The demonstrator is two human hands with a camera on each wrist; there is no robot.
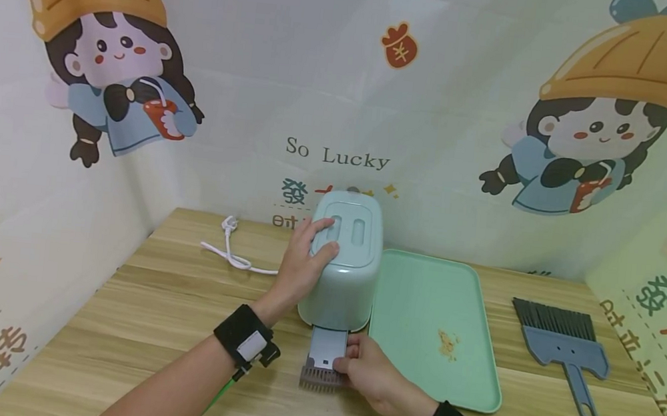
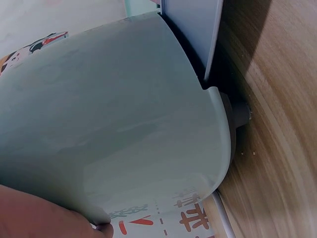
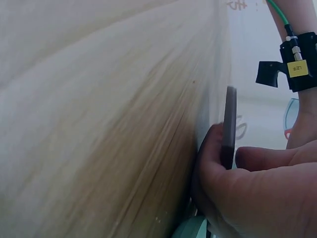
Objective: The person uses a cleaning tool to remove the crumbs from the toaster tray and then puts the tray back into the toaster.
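Observation:
A mint-green toaster [image 1: 340, 292] with a lid on top stands on the wooden table. My left hand [image 1: 303, 259] rests on its left upper edge, thumb and a finger lying over the lid. From the toaster's near end sticks out a grey crumb tray [image 1: 323, 346] with a ribbed front edge. My right hand [image 1: 374, 376] pinches this tray at its right side, near the front. In the right wrist view the tray's dark edge [image 3: 229, 129] lies between thumb and fingers. The left wrist view shows the toaster's end wall [image 2: 109, 104] and the tray's pale panel [image 2: 193, 29].
Right of the toaster lies a green serving tray [image 1: 410, 289] with a small heap of crumbs [image 1: 447, 345]. A blue hand brush [image 1: 567, 351] with dark bristles lies farther right. The white power cord [image 1: 235, 259] and plug are at the left; a printed cloth backdrop [image 1: 249, 79] hangs behind.

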